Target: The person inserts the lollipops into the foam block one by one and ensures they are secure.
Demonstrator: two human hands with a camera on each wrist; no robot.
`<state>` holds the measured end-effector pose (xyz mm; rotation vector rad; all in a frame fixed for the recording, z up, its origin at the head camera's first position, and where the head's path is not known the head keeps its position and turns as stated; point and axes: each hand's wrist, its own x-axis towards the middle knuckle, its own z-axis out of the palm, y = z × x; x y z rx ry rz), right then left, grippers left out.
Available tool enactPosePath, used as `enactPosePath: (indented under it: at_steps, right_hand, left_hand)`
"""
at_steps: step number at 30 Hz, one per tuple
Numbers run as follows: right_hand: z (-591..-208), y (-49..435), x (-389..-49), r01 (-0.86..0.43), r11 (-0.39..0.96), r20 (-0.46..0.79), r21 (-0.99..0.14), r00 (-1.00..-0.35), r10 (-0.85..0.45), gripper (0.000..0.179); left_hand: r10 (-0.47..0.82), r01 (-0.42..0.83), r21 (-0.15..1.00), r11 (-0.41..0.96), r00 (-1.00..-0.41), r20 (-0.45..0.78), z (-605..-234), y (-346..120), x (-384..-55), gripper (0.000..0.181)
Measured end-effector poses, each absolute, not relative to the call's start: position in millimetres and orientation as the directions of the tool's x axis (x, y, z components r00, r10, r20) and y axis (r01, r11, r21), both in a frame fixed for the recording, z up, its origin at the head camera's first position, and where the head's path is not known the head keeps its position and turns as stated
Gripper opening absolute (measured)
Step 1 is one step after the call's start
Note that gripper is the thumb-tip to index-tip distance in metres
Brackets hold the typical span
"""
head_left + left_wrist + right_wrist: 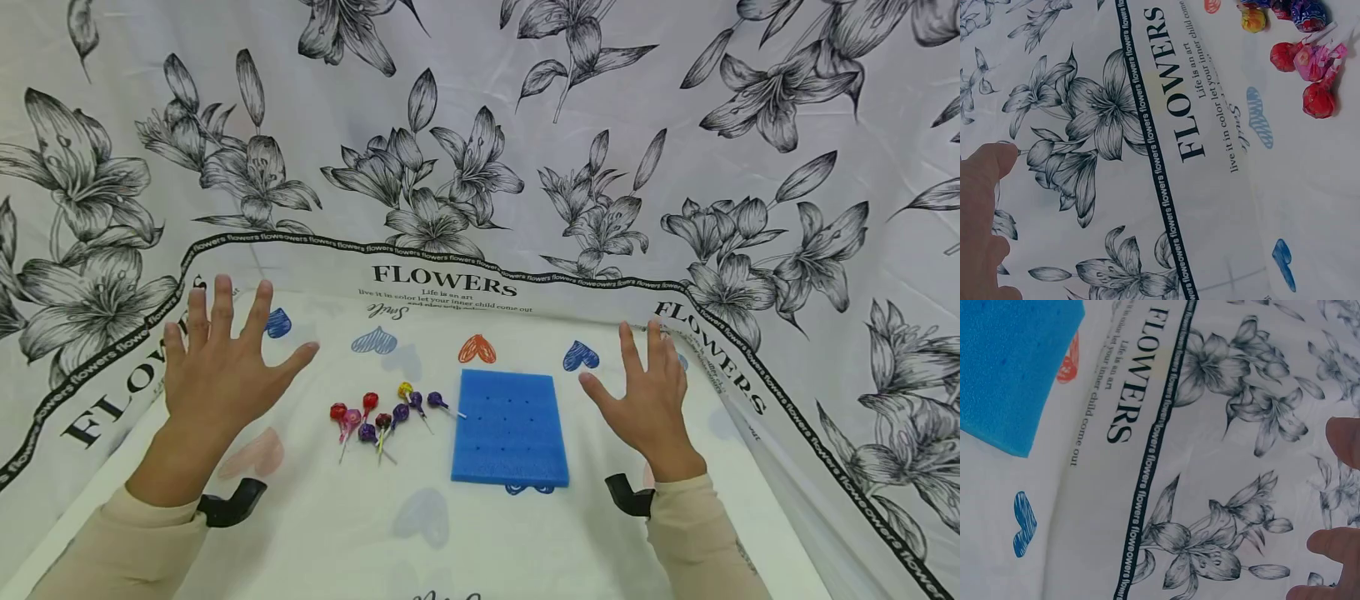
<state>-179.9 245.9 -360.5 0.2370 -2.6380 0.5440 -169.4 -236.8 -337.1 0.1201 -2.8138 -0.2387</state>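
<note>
My left hand (225,371) is held up with fingers spread, left of a loose cluster of wrapped lollipops. It holds nothing. Red lollipops (370,402), a pink one (351,419), a yellow one (405,390) and several purple ones (401,412) lie on the cloth, sticks pointing various ways. One purple lollipop (435,399) has its stick tip at the left edge of a blue foam block (510,429), which lies flat and shows rows of small holes. To the block's right, my right hand (647,396) is raised with fingers extended and nothing in it.
A white tablecloth (337,533) with printed hearts covers the table. Behind and at both sides hangs a white curtain (480,75) with black flower prints and lettering. Black straps with dark mounts (234,502) sit at both wrists.
</note>
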Motion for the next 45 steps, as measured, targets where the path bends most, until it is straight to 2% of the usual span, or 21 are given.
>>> enactPosePath:
  at_steps: [15, 24, 38, 45]
  right_hand:
    - [-394, 235, -174, -0.316, 0.874, 0.472, -0.37, -0.874, -0.116, 0.086]
    - [-418, 227, -166, -0.279, 0.867, 0.393, -0.413, -0.913, -0.107, 0.085]
    - [-468, 218, -163, -0.29, 0.845, 0.386, -0.449, -0.916, -0.109, 0.082]
    - [-491, 216, -163, -0.265, 0.85, 0.327, -0.455, -0.938, -0.118, 0.083]
  left_hand:
    - [-0.096, -0.043, 0.165, 0.985, -0.94, 0.327, -341, -234, -169, 0.097]
    - [-0.089, -0.032, 0.168, 0.985, -0.934, 0.345, -342, -232, -168, 0.097]
    - [-0.082, -0.024, 0.167, 0.986, -0.935, 0.346, -345, -231, -165, 0.096]
    - [-0.081, -0.028, 0.156, 0.987, -0.935, 0.346, -345, -227, -164, 0.097]
